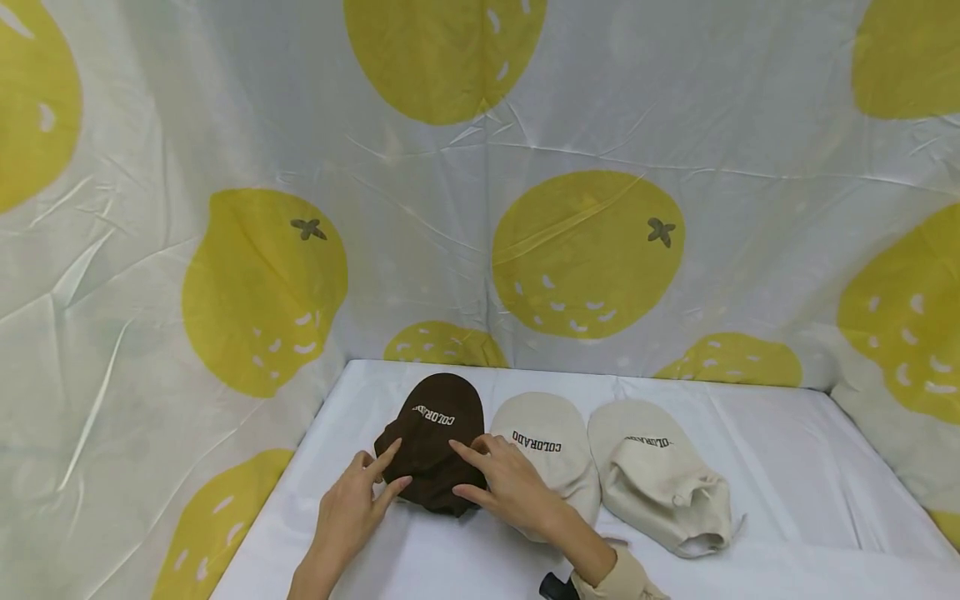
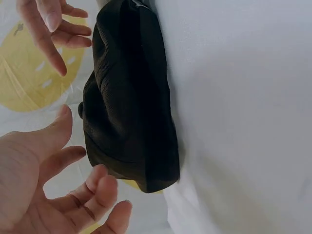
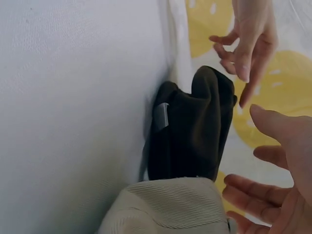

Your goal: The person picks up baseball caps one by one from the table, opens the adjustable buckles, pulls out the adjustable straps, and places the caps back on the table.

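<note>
A dark brown cap [image 1: 438, 442] with COLORADO lettering lies at the left of a row of caps, its brim toward the back. My left hand [image 1: 348, 508] is at its left side and my right hand [image 1: 517, 492] at its right, fingers spread. In the left wrist view the left hand [image 2: 63, 180] has relaxed fingers beside the dark cap [image 2: 129, 97], gripping nothing. The right wrist view has the right hand [image 3: 278, 180] loosely spread near the dark cap [image 3: 192, 131], also holding nothing. Whether any fingertip touches the cloth, I cannot tell.
A cream cap [image 1: 551, 425] lies right of the brown one, partly behind my right hand and forearm. Another cream cap [image 1: 660, 475], its crown partly folded, is farther right. Lemon-print cloth [image 1: 420, 217] hangs behind and left of the white-covered table [image 1: 795, 500].
</note>
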`<state>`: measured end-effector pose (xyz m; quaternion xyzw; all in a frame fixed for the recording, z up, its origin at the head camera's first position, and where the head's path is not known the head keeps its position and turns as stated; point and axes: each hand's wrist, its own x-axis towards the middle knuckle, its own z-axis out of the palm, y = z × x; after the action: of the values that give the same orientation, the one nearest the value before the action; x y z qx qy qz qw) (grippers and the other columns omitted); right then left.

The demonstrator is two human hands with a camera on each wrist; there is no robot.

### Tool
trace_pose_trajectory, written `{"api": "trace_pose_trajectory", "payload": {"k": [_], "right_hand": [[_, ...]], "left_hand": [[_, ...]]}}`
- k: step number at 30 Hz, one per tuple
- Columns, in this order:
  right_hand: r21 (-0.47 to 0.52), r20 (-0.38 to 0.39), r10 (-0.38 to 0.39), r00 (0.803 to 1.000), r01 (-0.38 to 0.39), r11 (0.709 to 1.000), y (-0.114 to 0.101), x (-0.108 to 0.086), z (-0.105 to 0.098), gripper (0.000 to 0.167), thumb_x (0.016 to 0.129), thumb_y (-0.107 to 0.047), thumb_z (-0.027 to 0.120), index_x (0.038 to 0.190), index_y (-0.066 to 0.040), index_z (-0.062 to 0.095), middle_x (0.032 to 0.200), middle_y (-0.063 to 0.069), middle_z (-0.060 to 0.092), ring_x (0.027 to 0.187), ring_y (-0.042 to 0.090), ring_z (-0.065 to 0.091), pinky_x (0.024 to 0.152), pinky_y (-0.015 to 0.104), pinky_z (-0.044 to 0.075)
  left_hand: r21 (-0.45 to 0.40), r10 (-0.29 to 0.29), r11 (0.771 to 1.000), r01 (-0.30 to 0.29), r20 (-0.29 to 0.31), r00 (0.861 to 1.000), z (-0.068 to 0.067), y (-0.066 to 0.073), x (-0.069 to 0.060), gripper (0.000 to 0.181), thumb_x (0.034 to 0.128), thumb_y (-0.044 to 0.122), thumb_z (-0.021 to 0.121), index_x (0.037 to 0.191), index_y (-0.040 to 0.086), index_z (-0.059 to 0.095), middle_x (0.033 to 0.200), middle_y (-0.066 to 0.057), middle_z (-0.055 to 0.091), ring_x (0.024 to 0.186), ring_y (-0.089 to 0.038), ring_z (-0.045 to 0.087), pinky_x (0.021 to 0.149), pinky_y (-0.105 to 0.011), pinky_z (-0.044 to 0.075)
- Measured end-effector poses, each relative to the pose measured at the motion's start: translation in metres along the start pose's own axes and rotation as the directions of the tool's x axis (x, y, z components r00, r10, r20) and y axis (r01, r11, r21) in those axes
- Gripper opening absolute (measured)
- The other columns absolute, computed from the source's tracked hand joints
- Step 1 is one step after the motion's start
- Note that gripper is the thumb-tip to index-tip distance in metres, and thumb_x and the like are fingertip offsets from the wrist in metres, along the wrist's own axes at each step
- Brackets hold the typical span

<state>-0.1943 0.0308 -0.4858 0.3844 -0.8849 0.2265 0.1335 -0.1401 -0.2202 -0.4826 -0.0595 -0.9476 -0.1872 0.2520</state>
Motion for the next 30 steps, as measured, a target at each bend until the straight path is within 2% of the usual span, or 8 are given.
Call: {"api": "trace_pose_trajectory", "payload": {"k": [4, 11, 15, 19, 25, 30], "right_hand": [[0.009, -0.023, -0.011, 1.0, 0.011, 1.0, 0.001, 0.003, 0.004, 0.057, 0.093, -0.043, 0.074, 0.144, -0.019, 0.063, 0.104, 0.0, 0.059, 0.092, 0.013, 0.052, 0.081, 0.027, 0.046], [0.112, 0.058, 0.06, 0.996, -0.067, 0.991, 0.0, 0.009, 0.009, 0.055, 0.092, -0.038, 0.076, 0.142, -0.019, 0.064, 0.086, 0.0, 0.054, 0.076, 0.004, 0.039, 0.069, 0.017, 0.034], [0.179, 0.103, 0.109, 0.989, -0.127, 0.976, 0.001, 0.011, 0.012, 0.053, 0.094, -0.035, 0.076, 0.142, -0.016, 0.065, 0.081, 0.002, 0.055, 0.071, 0.0, 0.036, 0.067, 0.016, 0.033], [0.221, 0.123, 0.124, 0.985, -0.149, 0.964, 0.004, 0.012, 0.014, 0.052, 0.094, -0.033, 0.076, 0.141, -0.015, 0.065, 0.078, 0.003, 0.056, 0.069, -0.001, 0.037, 0.066, 0.016, 0.034], [0.287, 0.155, 0.115, 0.981, -0.156, 0.945, 0.004, 0.016, 0.012, 0.051, 0.094, -0.031, 0.077, 0.141, -0.015, 0.065, 0.07, -0.006, 0.05, 0.065, -0.002, 0.038, 0.062, 0.015, 0.035], [0.313, 0.16, 0.125, 0.979, -0.171, 0.934, 0.003, 0.019, 0.016, 0.048, 0.094, -0.032, 0.077, 0.139, -0.018, 0.067, 0.069, -0.011, 0.046, 0.062, -0.003, 0.037, 0.058, 0.015, 0.033]], "left_hand": [[-0.07, -0.046, 0.996, 0.049, 0.046, 0.998, 0.001, -0.002, 0.003, 0.053, 0.0822, 0.032, 0.085, 0.131, 0.018, 0.073, 0.071, 0.006, 0.048, 0.058, -0.001, 0.036, 0.05, -0.023, 0.033], [-0.196, -0.09, 0.975, 0.105, 0.085, 0.992, 0.007, -0.008, 0.004, 0.041, 0.0797, 0.022, 0.087, 0.119, 0.015, 0.079, 0.068, 0.013, 0.046, 0.059, 0.004, 0.035, 0.051, -0.02, 0.033], [-0.274, -0.106, 0.953, 0.131, 0.104, 0.989, 0.01, -0.01, 0.005, 0.033, 0.0808, 0.017, 0.086, 0.113, 0.014, 0.082, 0.069, 0.013, 0.047, 0.06, 0.005, 0.037, 0.051, -0.019, 0.033], [-0.291, -0.118, 0.945, 0.147, 0.115, 0.986, 0.012, -0.01, 0.005, 0.028, 0.0811, 0.015, 0.085, 0.109, 0.015, 0.083, 0.068, 0.012, 0.048, 0.059, 0.004, 0.037, 0.051, -0.019, 0.032], [-0.289, -0.131, 0.945, 0.152, 0.091, 0.987, 0.015, -0.01, 0.006, 0.022, 0.0778, 0.013, 0.087, 0.1, 0.016, 0.085, 0.066, 0.012, 0.052, 0.057, 0.005, 0.036, 0.049, -0.018, 0.031], [-0.311, -0.096, 0.945, 0.103, 0.037, 0.995, 0.018, -0.012, 0.006, 0.021, 0.0754, 0.013, 0.088, 0.096, 0.015, 0.086, 0.066, 0.011, 0.055, 0.057, 0.006, 0.035, 0.049, -0.017, 0.03]]}}
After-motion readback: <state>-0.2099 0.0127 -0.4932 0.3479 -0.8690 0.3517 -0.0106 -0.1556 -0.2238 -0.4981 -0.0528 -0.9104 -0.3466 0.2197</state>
